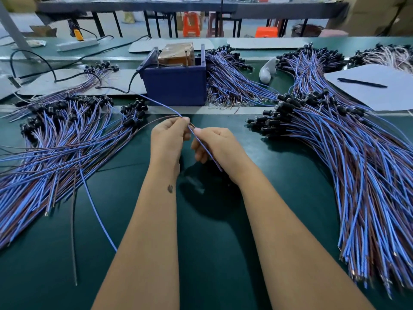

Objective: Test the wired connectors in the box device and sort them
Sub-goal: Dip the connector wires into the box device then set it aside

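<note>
Head view: a blue wire [204, 145] and a brown wire [156, 120] are held at frame centre, above the green mat [212, 253]. Left hand [166, 139] is curled, fingertips pinched on the wires near their top. Right hand [214, 145] is also curled round them, thumb tip pressed on the blue one, which is seen running down-right across the palm to the wrist. From the pinch, both wires are seen running up-left toward the dark blue box device [176, 83], placed at upper centre w/ a brown block [176, 53] inside; whether the connector end is plugged in can't be told.

Wired connectors are spread in big piles: one at left [62, 144], one at right [348, 166], one just right of the box [232, 79], a smaller one at upper left [89, 79]. Black connector heads are bunched at the piles' upper ends. A pen [362, 82] is laid on a white sheet [380, 95] at upper right. A white object [267, 71] is seen btw. the box-side pile and the right pile. A power strip [77, 44] is seen at upper left.
</note>
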Tool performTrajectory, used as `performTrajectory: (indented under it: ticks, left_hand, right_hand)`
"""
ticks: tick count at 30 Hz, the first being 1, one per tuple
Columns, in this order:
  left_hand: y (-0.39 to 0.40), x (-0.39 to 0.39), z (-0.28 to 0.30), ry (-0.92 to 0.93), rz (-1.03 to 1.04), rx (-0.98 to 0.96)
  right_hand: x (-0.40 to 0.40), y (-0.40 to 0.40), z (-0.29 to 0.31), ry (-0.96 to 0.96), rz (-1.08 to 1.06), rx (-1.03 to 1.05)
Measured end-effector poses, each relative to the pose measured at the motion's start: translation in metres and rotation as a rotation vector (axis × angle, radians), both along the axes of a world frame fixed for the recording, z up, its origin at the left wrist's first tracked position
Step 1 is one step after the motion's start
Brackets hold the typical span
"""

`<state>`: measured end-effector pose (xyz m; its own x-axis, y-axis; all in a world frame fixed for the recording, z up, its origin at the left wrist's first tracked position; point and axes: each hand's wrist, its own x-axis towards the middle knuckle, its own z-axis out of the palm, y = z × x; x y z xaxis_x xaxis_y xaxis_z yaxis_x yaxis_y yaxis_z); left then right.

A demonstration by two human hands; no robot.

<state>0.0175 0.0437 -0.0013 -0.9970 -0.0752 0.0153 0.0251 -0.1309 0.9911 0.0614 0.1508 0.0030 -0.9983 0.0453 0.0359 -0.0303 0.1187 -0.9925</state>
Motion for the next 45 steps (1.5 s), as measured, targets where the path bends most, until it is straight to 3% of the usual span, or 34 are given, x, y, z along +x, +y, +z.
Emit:
performTrajectory:
  ticks: [3,7,18,25,31,35,40,45]
  left_hand:
    - [0.005,0.005,-0.001,0.014,-0.078,-0.085]
    - [0.003,0.005,0.000,0.030,-0.077,-0.138]
    - [0.001,0.004,0.000,0.068,-0.171,-0.064]
    - [-0.002,0.000,0.001,0.046,-0.095,0.031]
    - [-0.005,0.001,0.003,-0.059,-0.008,0.092]
    - [-0.005,-0.004,0.003,-0.161,0.109,0.050]
    - [-0.005,0.003,-0.001,-0.017,0.163,-0.040]
    - [-0.001,0.003,-0.001,0.035,0.119,-0.049]
  right_hand:
    - [-0.002,0.001,-0.003,0.016,-0.076,-0.067]
    - [-0.004,0.003,-0.006,0.033,-0.108,-0.006]
    - [-0.004,0.007,-0.006,0.128,-0.178,-0.034]
    - [-0.004,0.016,-0.003,0.128,-0.261,-0.331]
    - [-0.005,0.020,-0.003,0.090,-0.318,-0.425]
    - [-0.005,0.019,-0.004,0.081,-0.343,-0.420]
    - [-0.008,0.020,-0.006,0.025,-0.383,-0.394]
    - [-0.007,0.014,-0.008,0.013,-0.258,-0.110]
